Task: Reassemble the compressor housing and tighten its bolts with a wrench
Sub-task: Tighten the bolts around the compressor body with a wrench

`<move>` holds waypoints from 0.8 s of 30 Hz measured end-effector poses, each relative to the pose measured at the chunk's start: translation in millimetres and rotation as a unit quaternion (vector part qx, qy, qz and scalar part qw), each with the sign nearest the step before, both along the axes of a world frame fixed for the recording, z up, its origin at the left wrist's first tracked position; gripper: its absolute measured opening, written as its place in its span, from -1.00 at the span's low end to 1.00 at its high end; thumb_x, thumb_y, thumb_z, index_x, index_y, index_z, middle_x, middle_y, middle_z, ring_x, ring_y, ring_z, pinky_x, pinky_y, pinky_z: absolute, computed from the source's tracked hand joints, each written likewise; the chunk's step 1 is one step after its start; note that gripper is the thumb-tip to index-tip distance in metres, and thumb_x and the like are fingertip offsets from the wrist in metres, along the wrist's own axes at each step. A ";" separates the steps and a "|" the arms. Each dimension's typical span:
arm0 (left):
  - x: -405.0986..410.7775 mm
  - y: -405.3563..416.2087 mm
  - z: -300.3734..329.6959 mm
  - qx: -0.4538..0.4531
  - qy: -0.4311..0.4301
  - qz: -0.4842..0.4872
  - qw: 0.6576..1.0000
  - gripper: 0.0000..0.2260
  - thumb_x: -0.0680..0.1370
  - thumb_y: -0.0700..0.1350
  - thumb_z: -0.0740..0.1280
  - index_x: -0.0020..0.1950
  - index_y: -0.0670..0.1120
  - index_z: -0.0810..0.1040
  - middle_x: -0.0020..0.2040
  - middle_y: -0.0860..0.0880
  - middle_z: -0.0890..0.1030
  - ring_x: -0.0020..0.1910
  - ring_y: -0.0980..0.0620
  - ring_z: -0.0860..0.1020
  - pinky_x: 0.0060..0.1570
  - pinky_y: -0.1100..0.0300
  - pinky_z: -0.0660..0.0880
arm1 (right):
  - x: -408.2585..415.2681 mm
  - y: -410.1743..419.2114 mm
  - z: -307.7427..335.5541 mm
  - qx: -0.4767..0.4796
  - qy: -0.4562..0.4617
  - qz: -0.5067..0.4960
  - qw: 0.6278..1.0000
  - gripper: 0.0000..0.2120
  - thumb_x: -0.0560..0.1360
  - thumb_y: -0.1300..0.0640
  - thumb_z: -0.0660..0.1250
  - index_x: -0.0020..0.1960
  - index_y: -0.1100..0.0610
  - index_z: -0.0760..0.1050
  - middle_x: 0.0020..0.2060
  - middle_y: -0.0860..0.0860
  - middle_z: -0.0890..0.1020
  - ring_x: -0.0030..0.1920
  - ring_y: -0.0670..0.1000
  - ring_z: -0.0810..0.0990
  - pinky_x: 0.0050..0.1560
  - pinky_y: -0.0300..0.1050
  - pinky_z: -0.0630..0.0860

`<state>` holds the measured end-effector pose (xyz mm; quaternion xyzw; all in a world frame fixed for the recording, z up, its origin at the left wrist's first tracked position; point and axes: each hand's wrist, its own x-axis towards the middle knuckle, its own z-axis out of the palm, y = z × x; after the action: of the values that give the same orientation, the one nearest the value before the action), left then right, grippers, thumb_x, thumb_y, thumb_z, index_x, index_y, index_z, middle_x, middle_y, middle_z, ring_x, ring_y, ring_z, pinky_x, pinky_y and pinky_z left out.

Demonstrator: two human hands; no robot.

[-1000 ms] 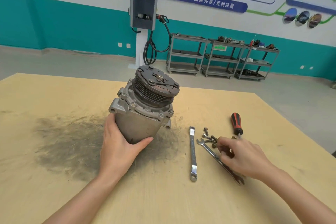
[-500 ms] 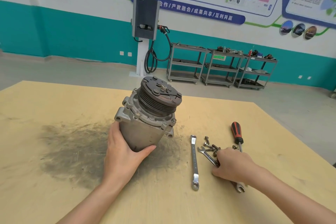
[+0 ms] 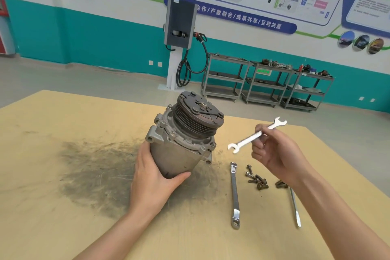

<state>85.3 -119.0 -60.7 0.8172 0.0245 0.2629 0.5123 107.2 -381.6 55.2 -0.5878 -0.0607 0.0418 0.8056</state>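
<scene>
- My left hand [image 3: 155,177] grips the lower body of the compressor [image 3: 183,135], fingers wrapped round its left side and thumb pressed across the near bottom edge.
- The compressor stands tilted on the wooden table [image 3: 63,228], over a dark grey smudge [image 3: 95,167], with its ribbed pulley [image 3: 199,115] facing up and away from me, to the right.
- Small bolt heads ring the flange between the pulley and the smooth housing.
- My right hand [image 3: 274,152] is lifted above the table, to the right of the compressor and clear of it, fingers curled round the middle of an open-ended wrench [image 3: 256,135].
- The wrench slants in the air, one open end pointing down-left toward the compressor, the other up-right past my fingers.
- On the table below that hand lies a ring wrench [image 3: 234,194], running toward me, its ring end nearest.
- Just right of it sits a small cluster of loose bolts [image 3: 256,179], with another bolt or two [image 3: 280,184] close to my right wrist.
- The flat blade of a screwdriver [image 3: 295,209] shows beside my right forearm; its handle is hidden under the arm.
- Behind the table stand grey shelving carts [image 3: 266,84] against a teal and white wall.
</scene>
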 end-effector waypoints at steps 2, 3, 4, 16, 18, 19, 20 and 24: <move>0.0 0.0 -0.2 0.002 0.006 0.001 1.000 0.07 0.13 0.25 0.58 0.49 0.03 0.12 0.44 0.05 0.31 0.42 0.00 0.32 0.33 -0.05 0.39 | 9.3 14.9 -1.8 0.080 0.014 -0.002 0.997 -0.74 0.63 0.16 0.07 -0.16 0.16 0.44 -0.46 0.04 0.37 -0.49 -0.04 0.31 -0.48 -0.22 0.33; 0.3 -0.1 -0.2 0.003 0.009 0.001 1.000 0.08 0.13 0.26 0.58 0.50 0.03 0.12 0.46 0.04 0.30 0.43 0.00 0.31 0.35 -0.07 0.38 | 13.5 21.5 -3.8 0.097 0.017 -0.006 0.995 -0.73 0.64 0.16 0.06 -0.15 0.16 0.44 -0.47 0.03 0.38 -0.50 -0.04 0.31 -0.48 -0.23 0.33; 0.5 -0.1 -0.4 0.003 0.012 0.001 1.000 0.09 0.13 0.26 0.58 0.51 0.02 0.11 0.47 0.04 0.29 0.44 -0.01 0.30 0.36 -0.08 0.38 | 17.2 27.1 -6.6 0.108 0.021 -0.008 0.994 -0.73 0.64 0.16 0.05 -0.15 0.17 0.44 -0.47 0.03 0.38 -0.50 -0.05 0.31 -0.49 -0.24 0.33; -0.3 0.3 -0.6 0.004 0.008 -0.002 1.000 0.08 0.14 0.24 0.59 0.51 0.03 0.11 0.47 0.03 0.29 0.45 0.01 0.29 0.38 -0.08 0.36 | 39.7 44.9 -23.1 0.083 0.066 0.019 0.994 -0.75 0.63 0.16 0.07 -0.17 0.15 0.40 -0.51 0.00 0.36 -0.54 -0.08 0.25 -0.52 -0.26 0.26; -0.5 0.2 -0.4 0.004 0.007 -0.001 1.000 0.07 0.14 0.23 0.60 0.50 0.03 0.12 0.46 0.03 0.30 0.44 0.01 0.30 0.38 -0.08 0.37 | 41.0 45.4 -24.0 0.074 0.068 0.015 0.995 -0.76 0.63 0.17 0.09 -0.18 0.14 0.41 -0.51 -0.01 0.36 -0.54 -0.09 0.25 -0.53 -0.27 0.27; -0.6 0.1 -0.1 0.004 0.007 -0.001 1.000 0.07 0.14 0.23 0.60 0.50 0.03 0.12 0.46 0.03 0.30 0.44 0.01 0.30 0.37 -0.08 0.37 | 41.9 45.5 -24.4 0.071 0.071 0.011 0.995 -0.76 0.63 0.17 0.10 -0.18 0.14 0.41 -0.51 -0.02 0.36 -0.55 -0.09 0.25 -0.53 -0.27 0.27; -0.8 -0.1 0.3 0.004 0.006 -0.001 1.000 0.07 0.14 0.23 0.60 0.50 0.04 0.12 0.46 0.03 0.30 0.44 0.01 0.30 0.38 -0.07 0.37 | 42.8 45.6 -24.3 0.067 0.074 0.006 0.995 -0.77 0.62 0.17 0.11 -0.19 0.13 0.42 -0.52 -0.02 0.36 -0.55 -0.09 0.25 -0.54 -0.28 0.27; -1.3 -0.6 1.2 0.006 0.007 0.001 1.000 0.08 0.14 0.21 0.61 0.51 0.01 0.11 0.47 0.02 0.30 0.45 0.01 0.29 0.39 -0.06 0.36 | 47.4 47.1 -18.8 0.041 0.078 0.012 0.996 -0.77 0.62 0.17 0.13 -0.19 0.13 0.42 -0.53 -0.04 0.36 -0.56 -0.10 0.26 -0.56 -0.28 0.26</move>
<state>84.0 -119.6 -59.5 0.8219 0.0278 0.2577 0.5072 154.6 -334.5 36.4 -0.5487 -0.0063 0.0946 0.8306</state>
